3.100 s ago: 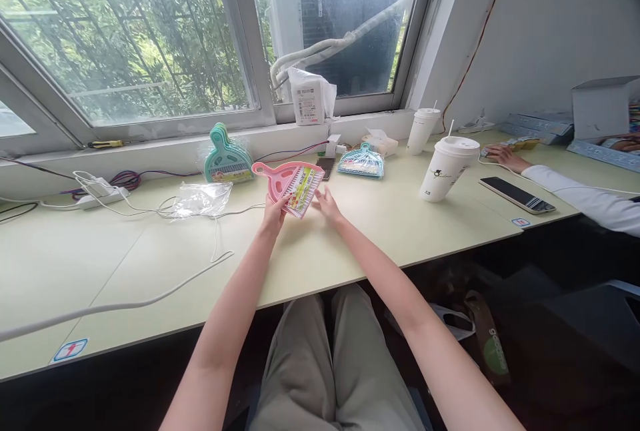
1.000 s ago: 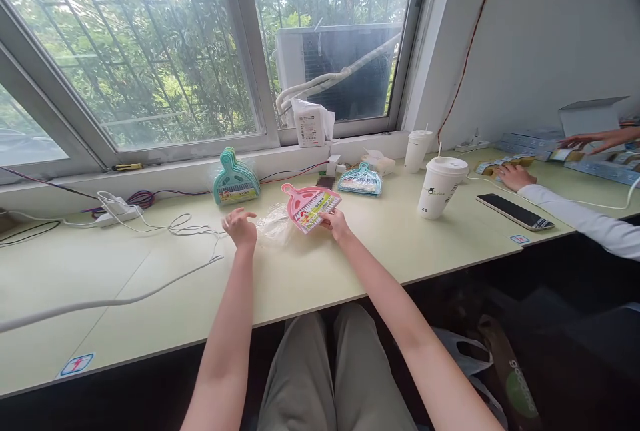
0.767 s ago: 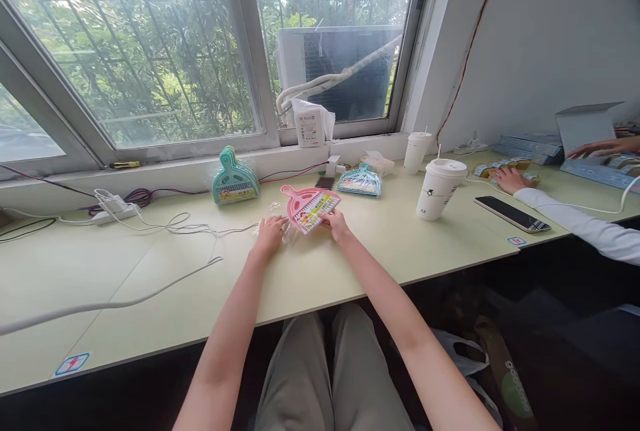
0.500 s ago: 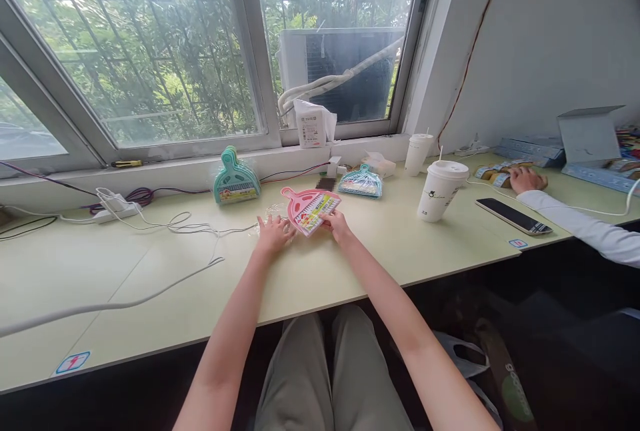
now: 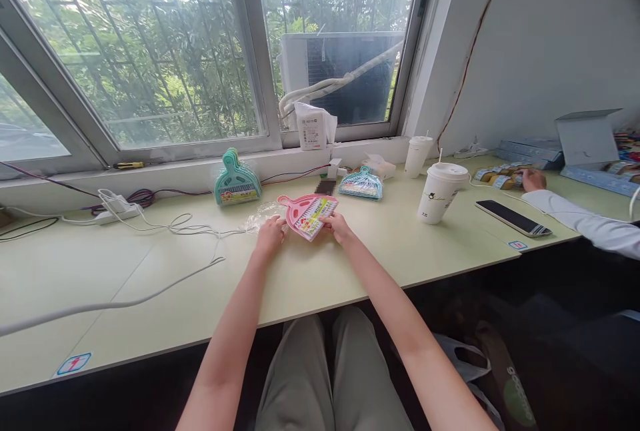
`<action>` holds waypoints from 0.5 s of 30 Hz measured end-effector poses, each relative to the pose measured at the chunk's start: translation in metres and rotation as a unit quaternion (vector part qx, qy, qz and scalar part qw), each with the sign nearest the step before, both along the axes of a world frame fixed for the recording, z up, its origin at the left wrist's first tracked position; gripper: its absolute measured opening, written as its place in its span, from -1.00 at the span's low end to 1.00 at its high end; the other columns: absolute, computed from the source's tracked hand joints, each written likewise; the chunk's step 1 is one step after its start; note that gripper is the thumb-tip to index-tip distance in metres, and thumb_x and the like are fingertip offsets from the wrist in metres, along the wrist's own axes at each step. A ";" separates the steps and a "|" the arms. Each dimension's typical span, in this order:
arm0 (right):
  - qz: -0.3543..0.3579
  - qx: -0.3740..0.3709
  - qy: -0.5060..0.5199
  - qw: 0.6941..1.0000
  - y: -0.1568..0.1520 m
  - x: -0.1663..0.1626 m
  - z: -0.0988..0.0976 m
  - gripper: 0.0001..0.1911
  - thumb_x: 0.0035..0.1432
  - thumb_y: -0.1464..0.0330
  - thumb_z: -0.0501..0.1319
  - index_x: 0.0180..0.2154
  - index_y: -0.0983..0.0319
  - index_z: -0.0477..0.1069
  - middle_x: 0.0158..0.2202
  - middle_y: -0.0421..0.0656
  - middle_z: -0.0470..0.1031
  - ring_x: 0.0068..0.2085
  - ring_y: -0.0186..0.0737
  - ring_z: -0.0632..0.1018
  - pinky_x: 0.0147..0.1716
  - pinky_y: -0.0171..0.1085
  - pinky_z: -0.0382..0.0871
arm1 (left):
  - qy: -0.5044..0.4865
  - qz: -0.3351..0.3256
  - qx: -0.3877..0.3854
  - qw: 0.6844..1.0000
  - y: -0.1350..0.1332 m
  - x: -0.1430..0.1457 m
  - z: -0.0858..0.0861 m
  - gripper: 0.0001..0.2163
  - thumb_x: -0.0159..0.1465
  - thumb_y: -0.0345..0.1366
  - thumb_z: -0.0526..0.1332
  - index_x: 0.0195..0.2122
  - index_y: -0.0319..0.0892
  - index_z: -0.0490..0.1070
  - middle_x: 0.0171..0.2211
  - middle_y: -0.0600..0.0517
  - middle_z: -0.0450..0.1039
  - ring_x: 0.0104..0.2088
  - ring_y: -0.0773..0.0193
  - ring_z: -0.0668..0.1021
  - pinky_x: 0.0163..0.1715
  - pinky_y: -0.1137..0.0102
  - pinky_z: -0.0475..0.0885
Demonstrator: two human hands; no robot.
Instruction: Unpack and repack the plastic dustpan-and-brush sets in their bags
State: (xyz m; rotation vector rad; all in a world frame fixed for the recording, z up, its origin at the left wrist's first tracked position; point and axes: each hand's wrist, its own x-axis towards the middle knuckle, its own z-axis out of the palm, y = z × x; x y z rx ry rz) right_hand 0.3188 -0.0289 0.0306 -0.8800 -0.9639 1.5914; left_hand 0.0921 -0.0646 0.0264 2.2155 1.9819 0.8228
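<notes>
My right hand (image 5: 339, 227) grips the right-hand edge of a pink dustpan-and-brush set (image 5: 311, 213), thumb on its printed yellow label. The set is tilted just above the table, its handle pointing up and to the left. At the left of it, my left hand (image 5: 271, 235) has its fingers drawn together against a crumpled clear plastic bag (image 5: 255, 221). Part of the bag is hidden behind these fingers. Farther back stand a bagged stack of green dustpan sets (image 5: 237, 181) and a bagged pack of blue dustpan sets (image 5: 361, 184).
White cables (image 5: 187, 223) and a power strip (image 5: 117, 212) lie on the left of the table (image 5: 165, 297). A white lidded cup (image 5: 441, 194), a second cup (image 5: 418, 156) and a phone (image 5: 513, 217) are at the right. Another person's hand (image 5: 533, 179) touches packaged items there.
The fingers of my left hand have gone from spread to drawn together, and the plastic bag has shifted slightly left. The pink set has turned and sunk a little. The other person's hand moved right.
</notes>
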 end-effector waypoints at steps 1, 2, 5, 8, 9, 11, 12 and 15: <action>0.007 0.001 -0.001 1.000 0.000 0.000 0.000 -0.78 0.01 0.58 0.26 -0.25 0.30 0.43 -0.23 -0.08 0.61 -0.33 -0.24 0.63 -0.34 -0.30 0.56 | -0.002 0.002 0.000 1.000 0.000 -0.001 -0.001 -0.70 0.10 -0.48 0.17 -0.15 -0.11 0.52 0.15 -0.19 0.32 0.16 -0.17 0.35 0.12 0.00 0.26; 0.016 0.002 -0.002 1.000 0.000 0.001 0.000 -0.78 0.01 0.58 0.26 -0.24 0.31 0.43 -0.22 -0.07 0.61 -0.32 -0.24 0.63 -0.35 -0.30 0.56 | 0.001 0.003 -0.001 1.000 0.000 -0.003 -0.002 -0.69 0.10 -0.49 0.18 -0.15 -0.11 0.52 0.16 -0.19 0.32 0.17 -0.15 0.34 0.12 0.02 0.27; 0.033 -0.001 -0.014 0.999 -0.001 0.001 0.001 -0.77 0.01 0.58 0.26 -0.22 0.31 0.44 -0.23 -0.07 0.61 -0.33 -0.24 0.63 -0.36 -0.31 0.56 | 0.037 0.011 -0.011 0.999 0.000 -0.006 -0.003 -0.68 0.13 -0.47 0.17 -0.10 -0.12 0.50 0.18 -0.20 0.29 0.21 -0.10 0.31 0.12 0.08 0.30; 0.040 -0.012 -0.031 0.999 -0.001 0.003 0.002 -0.78 0.01 0.59 0.26 -0.23 0.32 0.44 -0.23 -0.06 0.61 -0.33 -0.23 0.63 -0.36 -0.32 0.56 | 0.077 0.041 -0.037 0.995 -0.002 -0.006 0.000 -0.65 0.20 -0.48 0.09 -0.01 -0.16 0.45 0.22 -0.21 0.24 0.25 -0.03 0.25 0.13 0.14 0.29; 0.040 -0.017 -0.034 0.998 -0.001 0.004 0.002 -0.78 0.01 0.60 0.26 -0.23 0.33 0.44 -0.23 -0.05 0.61 -0.32 -0.23 0.63 -0.35 -0.32 0.56 | 0.088 0.054 -0.046 0.994 -0.003 -0.006 0.001 -0.64 0.23 -0.50 0.05 0.01 -0.19 0.43 0.23 -0.22 0.22 0.26 -0.01 0.25 0.13 0.16 0.29; 0.037 -0.029 -0.040 0.998 0.000 0.006 0.003 -0.78 0.01 0.62 0.25 -0.25 0.34 0.45 -0.23 -0.03 0.61 -0.31 -0.21 0.64 -0.33 -0.31 0.57 | 0.104 0.071 -0.060 0.990 -0.003 -0.005 0.005 -0.62 0.26 -0.53 -0.02 0.04 -0.25 0.41 0.21 -0.27 0.22 0.24 0.01 0.27 0.10 0.19 0.31; 0.032 -0.038 -0.044 0.998 0.001 0.008 0.004 -0.78 0.00 0.63 0.25 -0.25 0.35 0.45 -0.24 -0.03 0.61 -0.31 -0.20 0.64 -0.32 -0.29 0.57 | 0.109 0.075 -0.064 0.989 -0.003 -0.006 0.007 -0.62 0.26 -0.55 -0.04 0.03 -0.28 0.41 0.19 -0.29 0.24 0.21 0.00 0.30 0.08 0.20 0.33; 0.014 -0.062 -0.054 0.997 0.002 0.011 0.006 -0.78 -0.01 0.66 0.24 -0.27 0.36 0.44 -0.28 -0.01 0.61 -0.31 -0.17 0.64 -0.28 -0.24 0.57 | 0.108 0.081 -0.072 0.988 -0.004 -0.006 0.009 -0.65 0.23 -0.58 -0.01 -0.05 -0.30 0.45 0.05 -0.30 0.34 0.11 -0.02 0.38 0.00 0.22 0.38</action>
